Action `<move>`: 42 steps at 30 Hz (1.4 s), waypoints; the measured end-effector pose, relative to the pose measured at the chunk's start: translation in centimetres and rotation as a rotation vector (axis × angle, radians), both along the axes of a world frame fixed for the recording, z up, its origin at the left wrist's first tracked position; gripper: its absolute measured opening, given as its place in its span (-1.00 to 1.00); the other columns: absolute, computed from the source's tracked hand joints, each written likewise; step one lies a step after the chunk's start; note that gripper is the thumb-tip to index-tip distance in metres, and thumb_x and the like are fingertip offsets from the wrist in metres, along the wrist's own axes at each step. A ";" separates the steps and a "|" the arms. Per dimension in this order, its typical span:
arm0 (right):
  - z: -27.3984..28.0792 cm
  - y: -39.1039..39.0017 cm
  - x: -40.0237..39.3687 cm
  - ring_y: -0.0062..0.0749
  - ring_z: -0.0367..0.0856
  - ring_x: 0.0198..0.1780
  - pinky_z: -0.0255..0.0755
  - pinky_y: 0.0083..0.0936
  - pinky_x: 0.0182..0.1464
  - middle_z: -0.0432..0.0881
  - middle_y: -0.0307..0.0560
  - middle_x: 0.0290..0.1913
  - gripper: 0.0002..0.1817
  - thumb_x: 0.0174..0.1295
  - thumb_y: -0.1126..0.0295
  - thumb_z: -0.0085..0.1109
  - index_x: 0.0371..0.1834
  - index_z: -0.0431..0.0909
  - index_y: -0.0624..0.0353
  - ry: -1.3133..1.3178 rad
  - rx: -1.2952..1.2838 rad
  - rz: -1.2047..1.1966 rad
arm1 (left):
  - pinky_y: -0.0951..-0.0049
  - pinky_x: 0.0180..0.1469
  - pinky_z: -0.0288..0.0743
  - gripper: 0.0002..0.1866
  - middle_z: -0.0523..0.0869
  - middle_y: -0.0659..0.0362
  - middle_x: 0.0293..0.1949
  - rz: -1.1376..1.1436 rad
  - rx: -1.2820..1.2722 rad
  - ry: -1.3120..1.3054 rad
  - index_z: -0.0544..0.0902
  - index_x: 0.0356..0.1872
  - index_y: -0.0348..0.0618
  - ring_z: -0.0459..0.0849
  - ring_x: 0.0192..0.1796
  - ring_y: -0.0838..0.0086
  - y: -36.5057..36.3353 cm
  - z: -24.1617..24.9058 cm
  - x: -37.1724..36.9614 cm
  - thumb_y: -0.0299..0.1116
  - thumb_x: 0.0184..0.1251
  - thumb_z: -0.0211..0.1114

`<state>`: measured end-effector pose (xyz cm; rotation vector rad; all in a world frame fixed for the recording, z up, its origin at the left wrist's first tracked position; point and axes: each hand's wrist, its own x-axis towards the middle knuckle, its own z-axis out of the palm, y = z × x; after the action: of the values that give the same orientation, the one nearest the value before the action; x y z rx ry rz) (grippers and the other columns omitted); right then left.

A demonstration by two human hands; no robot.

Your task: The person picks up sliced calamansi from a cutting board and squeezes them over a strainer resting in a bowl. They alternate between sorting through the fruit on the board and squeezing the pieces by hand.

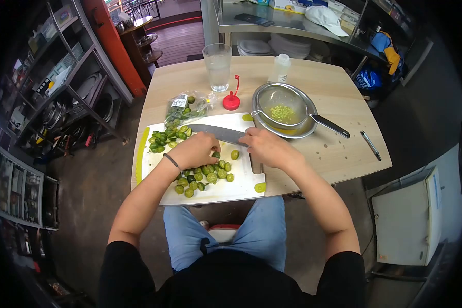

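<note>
The right hand [268, 147] gripped the knife [218, 133], blade reaching left over the board [226, 191]. The left hand [194, 151] curled down, pinning a lime [216, 155], with more limes [203, 177] heaped just below it.

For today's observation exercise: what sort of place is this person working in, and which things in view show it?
Probably a café or restaurant prep kitchen. The right hand holds a knife over a cutting board of small green fruit; stacked plates sit under a steel counter.
</note>
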<state>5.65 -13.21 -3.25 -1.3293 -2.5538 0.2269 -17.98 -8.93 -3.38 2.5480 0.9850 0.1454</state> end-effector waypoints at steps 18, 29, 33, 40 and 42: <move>-2.7 -0.8 -3.0 0.02 0.65 -0.15 0.56 -0.20 -0.09 0.56 0.13 -0.21 -0.82 0.06 0.62 0.05 -0.29 0.62 0.32 0.054 -0.027 0.051 | 0.26 -0.15 0.57 -0.77 0.70 -0.04 -0.34 0.063 0.077 -0.010 0.74 -0.28 -0.26 0.69 -0.27 0.15 0.8 -0.9 -1.4 -0.43 -0.02 0.40; -0.6 -0.6 -3.6 0.02 0.68 -0.20 0.59 -0.17 -0.15 0.63 0.16 -0.28 -0.80 0.17 0.59 -0.03 -0.15 0.50 0.33 0.037 -0.014 0.005 | 0.24 -0.06 0.59 -0.73 0.69 -0.05 -0.22 0.130 0.086 -0.152 0.71 -0.23 -0.25 0.69 -0.19 0.13 0.3 0.6 -1.8 -0.43 -0.04 0.39; -0.8 0.0 -4.6 0.04 0.69 -0.22 0.59 -0.15 -0.19 0.65 0.13 -0.29 -0.80 0.19 0.57 -0.02 -0.13 0.49 0.31 -0.100 -0.015 -0.012 | 0.43 -0.19 0.55 -0.72 0.65 0.04 -0.37 0.185 0.096 -0.348 0.72 -0.18 -0.24 0.65 -0.32 0.33 0.4 1.2 -3.4 -0.48 0.01 0.37; -1.9 1.2 -6.3 0.02 0.71 -0.28 0.62 -0.17 -0.24 0.66 0.16 -0.34 -0.78 0.20 0.51 -0.01 -0.16 0.58 0.31 -0.060 0.040 0.113 | 0.44 -0.26 0.55 -0.69 0.68 0.03 -0.42 0.318 0.123 -0.358 0.70 -0.08 -0.24 0.63 -0.41 0.39 -0.4 2.7 -4.9 -0.47 0.11 0.40; -1.9 1.4 -6.2 0.02 0.71 -0.26 0.61 -0.17 -0.22 0.65 0.17 -0.32 -0.79 0.20 0.52 -0.01 -0.18 0.59 0.31 -0.068 0.025 0.077 | 0.45 -0.28 0.55 -0.69 0.68 0.03 -0.43 0.351 0.109 -0.366 0.69 -0.07 -0.24 0.63 -0.43 0.40 -0.4 2.7 -5.3 -0.47 0.12 0.40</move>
<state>-0.55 -11.81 -5.12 -1.2519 -2.6584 0.1660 -23.32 -9.35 -0.67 2.2973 1.2856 0.7533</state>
